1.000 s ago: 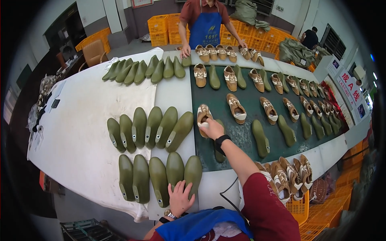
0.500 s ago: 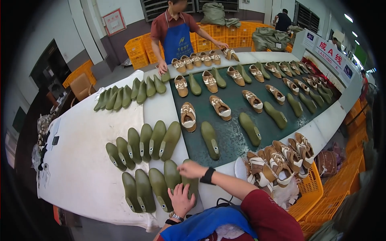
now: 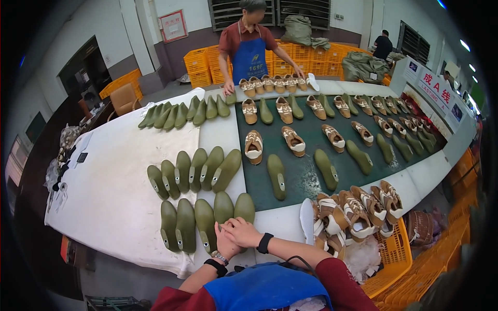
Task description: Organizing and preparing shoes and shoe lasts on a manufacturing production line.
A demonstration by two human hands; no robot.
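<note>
Both hands meet at six o'clock on the counter (image 3: 119, 197): the right hand (image 3: 243, 232) lies over the left hand (image 3: 224, 242), fingers curled loosely, gripping nothing I can make out. They press at the heels of the nearest green shoe lasts (image 3: 207, 220). At three o'clock, tan-and-white shoes (image 3: 358, 207) crowd above an orange crate (image 3: 394, 256).

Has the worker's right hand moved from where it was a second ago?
Yes. The right hand has come back from the shoe on the dark green belt to the near table edge, now resting by the left hand on the olive shoe lasts.
</note>
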